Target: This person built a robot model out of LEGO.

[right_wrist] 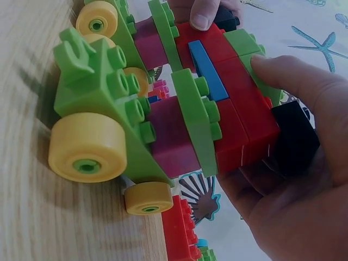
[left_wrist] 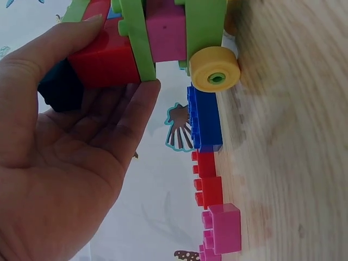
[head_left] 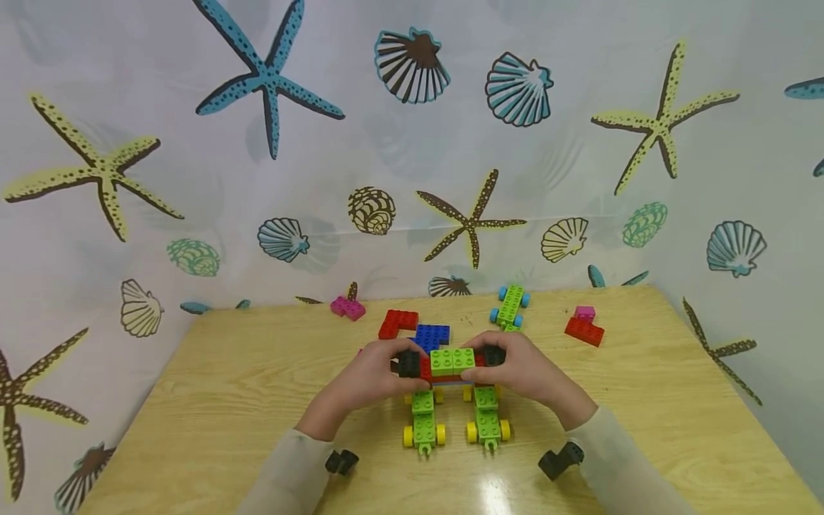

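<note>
Both hands hold one toy brick build over two green wheeled bases. My left hand [head_left: 370, 372] grips its left end, thumb on the red bricks [left_wrist: 106, 57] near a black brick [left_wrist: 61, 87]. My right hand [head_left: 524, 365] grips the opposite end beside another black brick [right_wrist: 296, 136]. Lime-green bricks [head_left: 453, 362] top the middle, and a thin blue piece [right_wrist: 207, 70] lies against the red underside. Below, pink bricks [right_wrist: 173, 136] between green plates join it to the left base [head_left: 424, 425] and right base [head_left: 488, 423], both with yellow wheels.
On the wooden table [head_left: 244, 400], behind the hands, lie blue bricks [head_left: 431, 335], red bricks [head_left: 398, 322] and pink bricks [head_left: 347, 307]. A green base with blue wheels [head_left: 511, 306] stands farther back. To the right are a red brick [head_left: 584, 331] and a pink brick [head_left: 584, 313].
</note>
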`<action>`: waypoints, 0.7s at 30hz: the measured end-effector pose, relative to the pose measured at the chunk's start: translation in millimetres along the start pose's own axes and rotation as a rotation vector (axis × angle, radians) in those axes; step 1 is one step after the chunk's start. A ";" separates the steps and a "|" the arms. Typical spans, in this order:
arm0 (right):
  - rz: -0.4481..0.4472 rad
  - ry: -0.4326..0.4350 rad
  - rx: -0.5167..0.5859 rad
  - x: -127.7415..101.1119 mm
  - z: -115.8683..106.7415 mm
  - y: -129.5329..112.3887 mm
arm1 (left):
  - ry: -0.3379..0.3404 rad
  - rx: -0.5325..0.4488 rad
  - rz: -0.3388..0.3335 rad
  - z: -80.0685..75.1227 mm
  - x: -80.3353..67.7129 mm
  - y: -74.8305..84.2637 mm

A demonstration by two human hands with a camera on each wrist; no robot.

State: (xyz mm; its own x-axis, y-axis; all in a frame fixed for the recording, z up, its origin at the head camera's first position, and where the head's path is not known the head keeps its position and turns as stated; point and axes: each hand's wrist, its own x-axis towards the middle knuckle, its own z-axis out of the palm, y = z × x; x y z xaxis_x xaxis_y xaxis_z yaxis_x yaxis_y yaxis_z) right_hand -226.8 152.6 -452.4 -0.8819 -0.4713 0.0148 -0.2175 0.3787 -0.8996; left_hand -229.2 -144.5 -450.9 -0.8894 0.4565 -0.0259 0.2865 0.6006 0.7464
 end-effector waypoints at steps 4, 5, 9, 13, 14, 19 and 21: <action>-0.003 0.001 -0.013 -0.3 -2.6 -1.0 | -0.006 -0.017 0.004 -1.6 1.6 -1.7; -0.001 -0.004 0.000 -0.5 -3.4 -1.1 | -0.006 -0.017 -0.002 -2.4 1.2 -2.8; 0.007 -0.020 0.074 -2.0 -8.7 3.2 | -0.009 -0.015 -0.044 -7.9 -3.4 -9.4; 0.035 0.013 0.173 -2.4 -14.9 11.1 | -0.005 -0.019 -0.099 -18.0 -11.4 -17.3; 0.039 0.026 0.186 -1.8 -15.2 13.4 | -0.003 -0.021 -0.112 -21.1 -13.3 -19.7; 0.056 0.066 0.240 7.8 -9.7 24.9 | -0.009 -0.046 -0.137 -40.8 -22.6 -36.5; 0.062 0.076 0.224 13.4 -5.8 29.2 | -0.011 -0.054 -0.129 -50.6 -26.6 -44.3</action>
State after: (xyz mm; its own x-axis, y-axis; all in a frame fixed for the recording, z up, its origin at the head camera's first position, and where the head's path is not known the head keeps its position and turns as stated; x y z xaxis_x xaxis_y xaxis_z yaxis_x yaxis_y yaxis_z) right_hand -247.5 162.0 -476.0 -0.9214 -0.3882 -0.0183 -0.0713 0.2153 -0.9739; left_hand -236.3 -216.5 -449.6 -0.9134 0.3853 -0.1313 0.1502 0.6189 0.7710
